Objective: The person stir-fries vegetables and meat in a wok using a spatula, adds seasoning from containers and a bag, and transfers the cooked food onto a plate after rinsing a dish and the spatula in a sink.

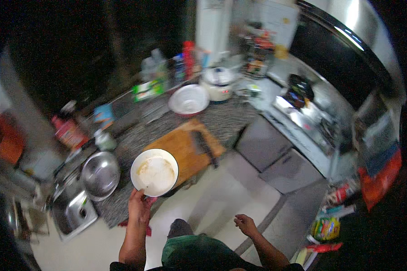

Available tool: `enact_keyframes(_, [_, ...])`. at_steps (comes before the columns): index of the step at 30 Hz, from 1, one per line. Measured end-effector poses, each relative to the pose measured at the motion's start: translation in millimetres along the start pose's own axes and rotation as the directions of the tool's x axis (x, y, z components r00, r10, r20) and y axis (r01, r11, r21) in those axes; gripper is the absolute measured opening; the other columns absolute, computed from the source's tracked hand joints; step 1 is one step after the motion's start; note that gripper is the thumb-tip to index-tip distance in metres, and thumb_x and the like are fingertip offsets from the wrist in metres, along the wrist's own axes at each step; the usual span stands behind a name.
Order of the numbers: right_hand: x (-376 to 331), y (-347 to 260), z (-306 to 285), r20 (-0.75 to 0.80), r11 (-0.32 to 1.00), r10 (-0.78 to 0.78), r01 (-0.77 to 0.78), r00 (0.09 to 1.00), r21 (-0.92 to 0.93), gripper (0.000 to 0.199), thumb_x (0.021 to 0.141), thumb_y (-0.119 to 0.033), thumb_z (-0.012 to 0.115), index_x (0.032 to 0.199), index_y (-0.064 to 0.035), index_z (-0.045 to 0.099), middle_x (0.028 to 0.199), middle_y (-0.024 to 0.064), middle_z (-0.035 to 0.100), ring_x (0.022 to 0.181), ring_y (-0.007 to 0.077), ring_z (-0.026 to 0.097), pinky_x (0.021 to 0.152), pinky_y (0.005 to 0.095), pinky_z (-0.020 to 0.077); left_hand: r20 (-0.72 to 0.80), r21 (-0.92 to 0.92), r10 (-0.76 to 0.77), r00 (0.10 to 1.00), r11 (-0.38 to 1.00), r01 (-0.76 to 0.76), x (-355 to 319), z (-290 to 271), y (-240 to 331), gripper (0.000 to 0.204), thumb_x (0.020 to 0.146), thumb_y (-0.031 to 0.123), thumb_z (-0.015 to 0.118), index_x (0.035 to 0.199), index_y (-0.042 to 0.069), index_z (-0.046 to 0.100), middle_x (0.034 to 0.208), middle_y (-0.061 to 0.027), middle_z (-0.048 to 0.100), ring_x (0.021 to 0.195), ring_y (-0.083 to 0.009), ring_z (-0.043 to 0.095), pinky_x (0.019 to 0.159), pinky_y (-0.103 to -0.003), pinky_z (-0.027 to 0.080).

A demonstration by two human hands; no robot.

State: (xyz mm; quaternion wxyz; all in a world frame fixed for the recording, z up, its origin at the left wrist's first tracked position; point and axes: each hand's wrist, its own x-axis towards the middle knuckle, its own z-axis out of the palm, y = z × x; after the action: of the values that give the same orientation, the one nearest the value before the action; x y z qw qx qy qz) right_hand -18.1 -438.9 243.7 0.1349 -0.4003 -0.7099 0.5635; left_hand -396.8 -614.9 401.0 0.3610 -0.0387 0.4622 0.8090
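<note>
- Your left hand (139, 208) has a closed grip on the near rim of a white bowl (154, 172), thumb over the edge, fingers hidden under it.
- The bowl sits just beyond the grip, over the front edge of the speckled desk (221, 118); whether it rests there or hangs clear, you cannot tell.
- Handling, as a judgement: it looks rigid, ceramic or enamel, so breakable or chippable if knocked. Brownish smears inside suggest a greasy, slick surface. A one-point rim hold lets it tip; a hand under the base or a second grip on the far rim would steady it.
- Orientation: mouth faces up, roughly level. It is round, so it has no long axis and points no particular way.
- Beyond the bowl from the grip: a wooden cutting board (185, 147) with a dark knife (205, 147) lying on it.
- Left of the grip: a steel bowl (99, 174), then the sink (72, 210).
- Far beyond the grip: a second pale bowl (188, 100) and a white rice cooker (218, 83).
- Your right hand (246, 223) hangs well to the right of the grip, fingers loosely curled, holding nothing.
</note>
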Motion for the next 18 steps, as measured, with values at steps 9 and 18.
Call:
enact_keyframes(9, [98, 20, -231, -0.437, 0.986, 0.012, -0.084, 0.9, -0.147, 0.028, 0.081, -0.015, 0.06, 0.104, 0.0005, 0.056, 0.085, 0.0067, 0.063, 0.071, 0.0118, 0.059, 0.066, 0.025, 0.048, 0.353, 0.177, -0.298, 0.887, 0.952, 0.249, 136, 253, -153, 0.036, 0.084, 0.011, 0.042, 0.119, 0.001, 0.042, 0.106, -0.0169, 0.053, 0.082, -0.0258, 0.061, 0.068, -0.033, 0.055])
enact_keyframes(18, [204, -48, -492, -0.637, 0.732, -0.297, -0.259, 0.711, -0.63, 0.055, 0.072, -0.008, 0.063, 0.122, -0.0107, 0.042, 0.095, 0.0149, 0.056, 0.077, 0.0298, 0.059, 0.067, 0.0383, 0.0473, 0.485, 0.253, -0.39, 0.783, 0.919, 0.301, 247, 505, -230, 0.035, 0.082, 0.008, 0.043, 0.116, -0.001, 0.039, 0.11, -0.0197, 0.05, 0.088, -0.0322, 0.058, 0.071, -0.037, 0.055])
